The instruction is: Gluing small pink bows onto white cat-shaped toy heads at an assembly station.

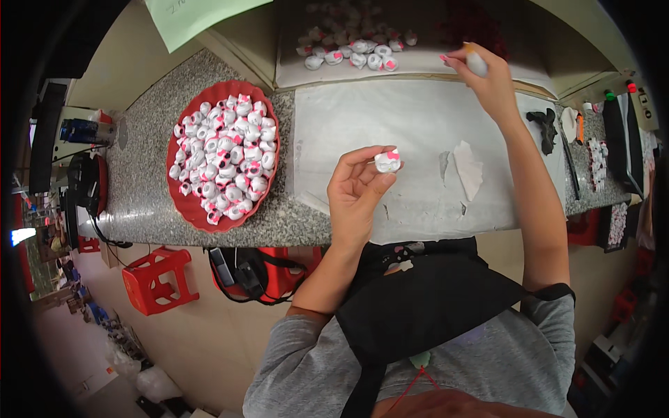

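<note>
My left hand (357, 195) is closed in a pinch on a small white cat-head figurine (387, 162) with a pink bow, held above the middle of the worktop. Farther off to the right, my right hand (486, 73) is closed around a white, bottle-like thing (477, 64) with an orange tip. Between its thumb and forefinger sits a tiny pink piece (444, 58), close to the shelf edge. A red scalloped tray (182, 209) on the left is heaped with several figurines (226, 150) of the same white and pink kind.
Several white figurines (359, 59) stand on the low shelf ahead. White sheeting (334, 118) covers the worktop, with a torn paper scrap (467, 171) on it. A crumpled black thing (542, 130) and a dark rod (571, 171) lie at right. Red stools (159, 280) stand below the left edge.
</note>
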A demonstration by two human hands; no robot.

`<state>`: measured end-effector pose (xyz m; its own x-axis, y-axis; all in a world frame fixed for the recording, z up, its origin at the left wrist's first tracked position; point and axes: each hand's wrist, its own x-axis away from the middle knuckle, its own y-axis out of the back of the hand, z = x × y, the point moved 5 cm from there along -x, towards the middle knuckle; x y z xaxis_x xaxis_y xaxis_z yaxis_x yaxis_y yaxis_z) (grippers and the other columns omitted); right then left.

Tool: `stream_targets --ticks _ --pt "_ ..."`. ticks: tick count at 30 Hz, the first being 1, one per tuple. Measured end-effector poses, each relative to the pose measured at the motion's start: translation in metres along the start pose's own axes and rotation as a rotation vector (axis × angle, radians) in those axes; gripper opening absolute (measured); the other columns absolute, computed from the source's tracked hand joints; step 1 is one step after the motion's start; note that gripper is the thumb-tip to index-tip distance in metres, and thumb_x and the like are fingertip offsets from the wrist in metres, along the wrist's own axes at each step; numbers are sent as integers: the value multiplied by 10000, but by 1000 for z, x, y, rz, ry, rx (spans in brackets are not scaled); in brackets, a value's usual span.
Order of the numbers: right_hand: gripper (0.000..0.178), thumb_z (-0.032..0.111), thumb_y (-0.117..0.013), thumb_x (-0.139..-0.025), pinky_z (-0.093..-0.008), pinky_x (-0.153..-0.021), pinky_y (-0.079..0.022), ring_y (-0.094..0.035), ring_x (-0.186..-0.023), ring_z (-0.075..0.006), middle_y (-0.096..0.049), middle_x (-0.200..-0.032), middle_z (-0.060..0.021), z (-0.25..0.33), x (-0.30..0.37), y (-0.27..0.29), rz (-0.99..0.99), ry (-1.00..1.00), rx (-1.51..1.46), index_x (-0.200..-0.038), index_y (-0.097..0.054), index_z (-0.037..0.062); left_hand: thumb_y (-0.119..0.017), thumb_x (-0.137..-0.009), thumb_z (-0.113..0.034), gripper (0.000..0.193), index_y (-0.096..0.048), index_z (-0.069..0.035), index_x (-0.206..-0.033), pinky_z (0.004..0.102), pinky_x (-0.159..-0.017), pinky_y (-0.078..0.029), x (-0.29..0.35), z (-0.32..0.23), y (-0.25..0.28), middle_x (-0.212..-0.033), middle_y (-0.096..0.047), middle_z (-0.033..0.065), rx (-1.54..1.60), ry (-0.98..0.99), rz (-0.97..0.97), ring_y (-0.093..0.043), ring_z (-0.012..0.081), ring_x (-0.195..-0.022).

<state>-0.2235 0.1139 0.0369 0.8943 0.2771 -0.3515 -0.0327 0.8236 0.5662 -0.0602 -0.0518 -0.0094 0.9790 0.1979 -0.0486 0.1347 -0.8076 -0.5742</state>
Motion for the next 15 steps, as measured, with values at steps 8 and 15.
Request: stream_targets --ticks 8,15 --pt "51 11 -527 -695 -200 -449 -355 -442 -508 -103 -514 -654 -89 52 107 -11 114 -356 -849 -726 -499 -19 -511 -698 89 310 -423 27 -988 258 -750 -420 4 4 -19 -981 -504 154 -270 -95 98 -515 174 -866" --pt "77 3 -551 -685 -210 -447 -353 -436 -526 -112 -467 -731 -77 46 134 -30 116 -472 -1067 -727 -490 -19 -518 -670 94 289 -509 12 -947 262 -731 -440 12 5 -33 -978 -506 119 -454 -187 118 -500 176 -893"
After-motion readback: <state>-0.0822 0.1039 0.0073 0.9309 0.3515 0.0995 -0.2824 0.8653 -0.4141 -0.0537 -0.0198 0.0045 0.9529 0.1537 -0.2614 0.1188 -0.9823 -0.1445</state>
